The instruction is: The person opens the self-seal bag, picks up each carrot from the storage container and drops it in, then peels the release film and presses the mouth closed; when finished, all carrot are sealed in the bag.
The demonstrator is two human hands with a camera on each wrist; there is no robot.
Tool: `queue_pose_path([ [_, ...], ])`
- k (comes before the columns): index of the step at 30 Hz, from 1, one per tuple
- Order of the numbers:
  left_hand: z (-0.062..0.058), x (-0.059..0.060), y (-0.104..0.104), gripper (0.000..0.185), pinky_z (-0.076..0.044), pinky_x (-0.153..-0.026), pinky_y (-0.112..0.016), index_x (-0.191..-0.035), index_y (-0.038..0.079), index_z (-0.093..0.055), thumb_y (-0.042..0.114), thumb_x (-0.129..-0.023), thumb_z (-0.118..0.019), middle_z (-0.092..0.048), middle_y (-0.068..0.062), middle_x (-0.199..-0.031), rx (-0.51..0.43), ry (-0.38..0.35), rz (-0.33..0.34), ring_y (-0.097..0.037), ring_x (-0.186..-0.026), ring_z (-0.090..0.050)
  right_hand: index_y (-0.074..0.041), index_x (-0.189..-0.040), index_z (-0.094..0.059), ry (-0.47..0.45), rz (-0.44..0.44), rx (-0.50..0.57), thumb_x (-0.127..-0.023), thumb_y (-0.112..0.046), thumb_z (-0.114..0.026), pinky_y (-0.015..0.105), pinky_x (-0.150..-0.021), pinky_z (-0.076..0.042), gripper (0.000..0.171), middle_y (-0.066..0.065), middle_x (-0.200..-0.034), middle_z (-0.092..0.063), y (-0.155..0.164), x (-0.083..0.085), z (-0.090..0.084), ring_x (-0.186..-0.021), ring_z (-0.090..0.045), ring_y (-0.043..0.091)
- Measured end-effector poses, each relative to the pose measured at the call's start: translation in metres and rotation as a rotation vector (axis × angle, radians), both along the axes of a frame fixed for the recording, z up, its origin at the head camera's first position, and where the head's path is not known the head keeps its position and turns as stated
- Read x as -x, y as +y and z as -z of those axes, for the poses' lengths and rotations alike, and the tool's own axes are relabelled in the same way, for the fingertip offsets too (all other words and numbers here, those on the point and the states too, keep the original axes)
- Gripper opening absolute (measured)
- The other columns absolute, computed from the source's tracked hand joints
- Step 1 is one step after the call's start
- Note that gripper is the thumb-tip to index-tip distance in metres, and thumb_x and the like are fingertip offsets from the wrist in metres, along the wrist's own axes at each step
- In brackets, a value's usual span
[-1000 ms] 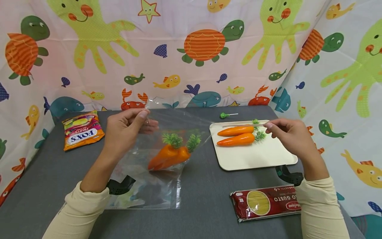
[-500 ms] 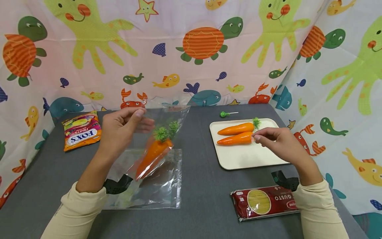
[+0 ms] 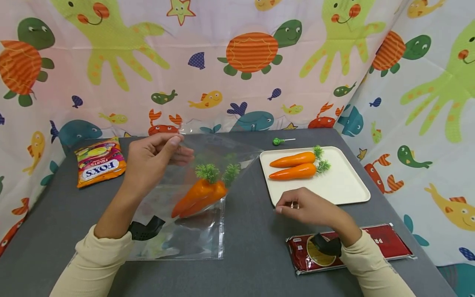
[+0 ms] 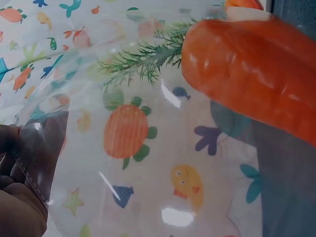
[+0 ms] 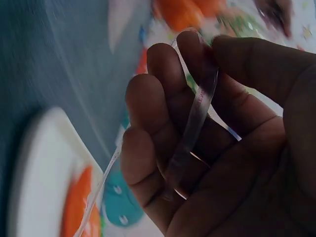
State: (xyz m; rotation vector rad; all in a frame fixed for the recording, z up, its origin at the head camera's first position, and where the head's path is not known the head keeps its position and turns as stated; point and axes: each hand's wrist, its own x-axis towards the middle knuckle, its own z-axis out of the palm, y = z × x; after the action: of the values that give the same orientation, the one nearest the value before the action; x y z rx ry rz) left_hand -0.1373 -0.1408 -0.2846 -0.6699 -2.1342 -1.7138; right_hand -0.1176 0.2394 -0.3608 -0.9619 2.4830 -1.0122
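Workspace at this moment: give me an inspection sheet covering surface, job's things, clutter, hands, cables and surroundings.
Surface: dark grey table.
Job's things: clear plastic bag with two toy carrots inside, leafy ends up; two more carrots on tray lying side by side on a cream tray.
Clutter: Fox's sweets packet far left; green lollipop behind the tray; red spaghetti pack near right, partly under the right forearm.
Hands: left hand pinches the bag's upper edge and holds it up; right hand pinches a thin clear plastic strip by the tray's near edge.
Cables: nothing seen.
Surroundings: cloth backdrop printed with sea animals, behind and to the right.
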Motion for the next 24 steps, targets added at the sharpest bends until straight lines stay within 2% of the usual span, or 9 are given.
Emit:
queue_pose_path([
  [5,0.002,0.0,-0.001,0.024,-0.058,-0.065,-0.034,-0.109,-0.006,-0.068,0.012,-0.1,-0.056,-0.073,-0.016,-0.087,0.005,0.006,0.016,-0.021,-0.074,-0.073,-0.011,-0.091,-0.074,-0.045,-0.084,-0.052,-0.098,-0.018,-0.061,0.02,-0.055,-0.038,0.016,-0.012,-0.072,-0.056,-0.021,0.002,0.016,-0.061,-0.046,0.006],
  [8,0.002,-0.001,-0.001,0.023,-0.058,-0.065,-0.034,-0.109,-0.006,-0.068,0.012,-0.1,-0.056,-0.073,-0.016,-0.087,0.005,0.008,0.024,-0.021,-0.074,-0.073,-0.008,-0.096,-0.075,-0.038,-0.122,-0.067,-0.097,-0.013,-0.061,0.02,-0.059,-0.044,0.015,-0.008,-0.079,-0.063,-0.028,0.004,0.023,-0.065,-0.05,0.003],
  [12,0.003,-0.001,-0.003,0.023,-0.058,-0.065,-0.034,-0.111,-0.005,-0.068,0.011,-0.1,-0.056,-0.073,-0.017,-0.087,0.007,0.015,0.027,-0.022,-0.074,-0.073,-0.003,-0.104,-0.074,0.014,-0.156,-0.077,-0.094,-0.005,-0.064,0.024,-0.07,-0.053,0.015,0.0,-0.093,-0.071,-0.033,0.004,0.03,-0.08,-0.061,0.005],
  [17,0.004,-0.002,-0.005,0.023,-0.058,-0.065,-0.034,-0.111,-0.006,-0.068,0.01,-0.1,-0.055,-0.073,-0.016,-0.088,0.007,0.01,0.031,-0.022,-0.075,-0.073,-0.003,-0.109,-0.073,0.03,-0.115,-0.109,-0.092,-0.006,-0.067,0.026,-0.075,-0.054,0.018,0.002,-0.101,-0.072,-0.04,0.003,0.035,-0.088,-0.063,0.004],
  [24,0.004,-0.002,-0.004,0.023,-0.058,-0.066,-0.034,-0.111,-0.007,-0.067,0.009,-0.1,-0.056,-0.073,-0.016,-0.087,-0.003,0.007,0.046,-0.022,-0.075,-0.073,-0.007,-0.101,-0.075,0.096,-0.079,-0.097,-0.089,-0.011,-0.073,0.026,-0.07,-0.051,0.013,-0.005,-0.092,-0.066,-0.043,0.003,0.033,-0.08,-0.059,0.006],
])
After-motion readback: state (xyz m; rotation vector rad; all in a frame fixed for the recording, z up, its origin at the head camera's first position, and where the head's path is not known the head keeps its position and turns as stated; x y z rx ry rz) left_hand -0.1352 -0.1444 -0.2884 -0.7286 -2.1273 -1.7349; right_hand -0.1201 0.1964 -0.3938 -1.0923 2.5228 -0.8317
